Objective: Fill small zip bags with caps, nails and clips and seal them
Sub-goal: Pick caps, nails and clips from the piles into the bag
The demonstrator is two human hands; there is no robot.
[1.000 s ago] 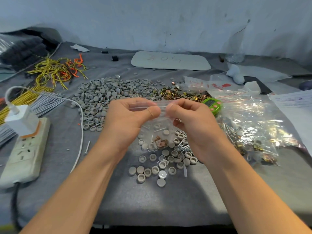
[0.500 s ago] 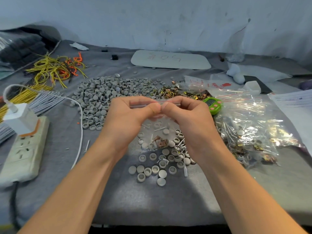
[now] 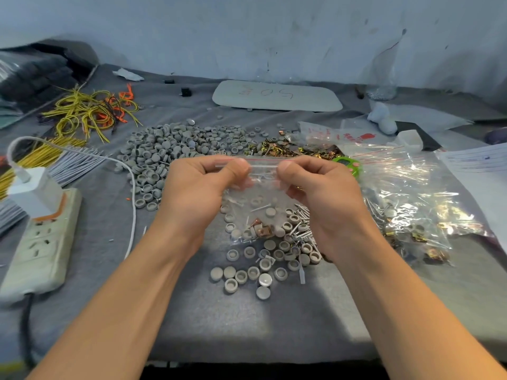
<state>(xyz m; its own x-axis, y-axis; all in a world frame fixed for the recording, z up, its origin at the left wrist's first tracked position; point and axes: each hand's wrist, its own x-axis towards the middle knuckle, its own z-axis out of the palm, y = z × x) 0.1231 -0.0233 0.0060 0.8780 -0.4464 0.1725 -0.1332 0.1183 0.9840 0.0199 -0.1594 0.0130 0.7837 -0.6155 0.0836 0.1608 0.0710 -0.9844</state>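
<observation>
Plastic zip bag (image 3: 255, 212), clear, is hanging upright between both hands, just above the grey cloth table (image 3: 247, 325). Left hand (image 3: 197, 187) is pinching the top strip at its left end, thumb pressing against curled fingers. Right hand (image 3: 321, 193) is pinching the same strip at the right end, same grip. Thumb tips are sitting apart, with a short run of strip showing between them. Cannot tell if the zip is fully closed. Grey caps, a nail and copper clips (image 3: 260, 231) are lying in the lower part of the bag.

Loose caps (image 3: 252, 272) are lying on the cloth directly below the bag, with loose nails (image 3: 301, 230) just beside the right wrist. Behind the hands, a big cap pile (image 3: 170, 154) is spreading to the left and gold clips (image 3: 290, 150) to the right. A green gadget (image 3: 347, 163) is peeking out behind the right knuckles. Large clear bags (image 3: 411, 198) are lying on the right. A power strip (image 3: 41, 248) is sitting at the left edge, carrying a white charger (image 3: 33, 187). Yellow and orange wires (image 3: 90, 111) are lying far left, and a white board (image 3: 277, 96) is lying flat at back centre.
</observation>
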